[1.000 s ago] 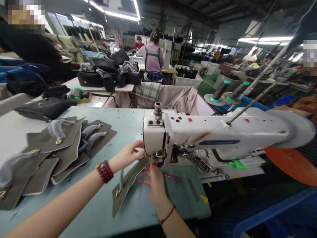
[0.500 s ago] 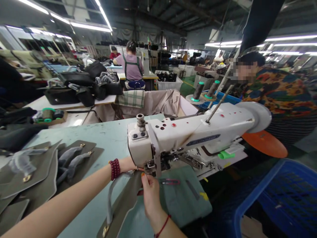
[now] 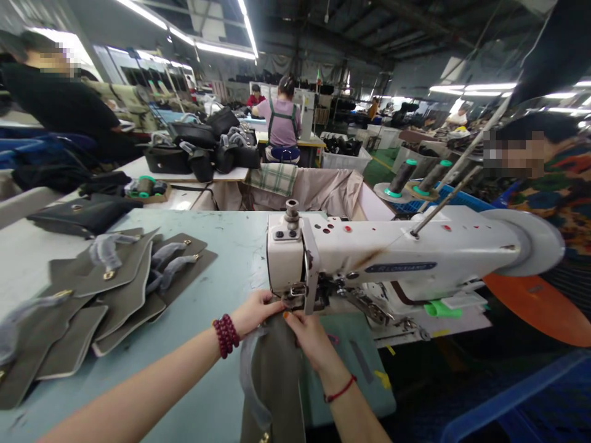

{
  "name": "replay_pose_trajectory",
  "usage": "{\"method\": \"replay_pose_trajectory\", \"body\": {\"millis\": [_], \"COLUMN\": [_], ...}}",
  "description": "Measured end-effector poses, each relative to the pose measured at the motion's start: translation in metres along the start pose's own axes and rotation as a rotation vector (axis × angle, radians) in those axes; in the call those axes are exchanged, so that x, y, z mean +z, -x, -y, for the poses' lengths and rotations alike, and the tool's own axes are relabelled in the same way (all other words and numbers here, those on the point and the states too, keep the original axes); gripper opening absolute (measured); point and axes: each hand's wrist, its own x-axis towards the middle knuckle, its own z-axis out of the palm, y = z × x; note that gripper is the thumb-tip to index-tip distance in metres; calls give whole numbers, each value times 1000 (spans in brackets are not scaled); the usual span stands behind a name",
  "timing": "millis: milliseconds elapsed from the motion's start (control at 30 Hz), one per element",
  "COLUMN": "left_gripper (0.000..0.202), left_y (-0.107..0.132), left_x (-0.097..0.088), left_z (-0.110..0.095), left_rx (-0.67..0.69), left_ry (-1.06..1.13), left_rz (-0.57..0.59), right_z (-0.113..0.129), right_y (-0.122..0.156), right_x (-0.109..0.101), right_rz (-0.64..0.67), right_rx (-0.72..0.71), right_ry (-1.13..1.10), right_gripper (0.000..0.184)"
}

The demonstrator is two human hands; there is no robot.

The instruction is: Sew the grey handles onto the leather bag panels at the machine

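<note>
A grey-brown bag panel [image 3: 277, 381] hangs toward me from under the head of a white sewing machine [image 3: 286, 261]. Along its left side runs a plastic-wrapped handle [image 3: 252, 381] with gold-coloured fittings. My left hand [image 3: 256, 312] is closed on the panel's far end, thumb on top, just below the machine head. Opposite it, my right hand [image 3: 314, 338] pinches the panel's right edge close to the presser foot. The needle itself cannot be made out. Behind my right hand a small pink-handled tool [image 3: 333, 339] shows only in part.
Several similar panels with wrapped handles [image 3: 124, 277] lie piled at the left on the pale green table [image 3: 221, 227]. Thread cones [image 3: 401, 178] stand behind the machine. A blue crate [image 3: 521, 394] is at lower right. Co-workers sit ahead and on both sides.
The view has swung left. The panel has turned to lie straighter toward me. My left hand has come out from behind the machine head, and my right hand now lies over the panel's edge.
</note>
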Motion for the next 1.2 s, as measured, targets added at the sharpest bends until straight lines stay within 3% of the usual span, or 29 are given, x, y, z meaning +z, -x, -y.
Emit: {"method": "replay_pose_trajectory", "body": {"millis": [100,200,300,400,467,533,700,900,1200], "left_gripper": [39,46,59,67,63,55,45,49,51], "left_y": [7,26,51,67,70,70,71,72,69], "left_x": [-1,-4,3,25,40,51,58,57,55], "left_z": [10,32,61,75,70,58,39,47,38], "left_rx": [30,69,101,78,17,-30,-120,-235,-231], "left_ry": [9,69,93,92,167,297,462,506,527], "left_rz": [0,-213,-389,-332,-258,-221,-173,-202,-218], "right_z": [10,6,-14,-38,-49,-52,-40,-40,-34], "right_y": [-1,4,19,37,47,54,66,72,65], "right_x": [-10,-13,-9,2,10,16,16,12,10], "right_rz": [41,64,54,-5,-48,-110,-260,-242,-206], "right_rx": [-31,-51,-52,-9,15,-16,-190,-196,-165], "right_ry": [79,82,-59,-290,-394,-363,55,165,108], "right_gripper": [37,42,44,45,48,48,42,42,43]}}
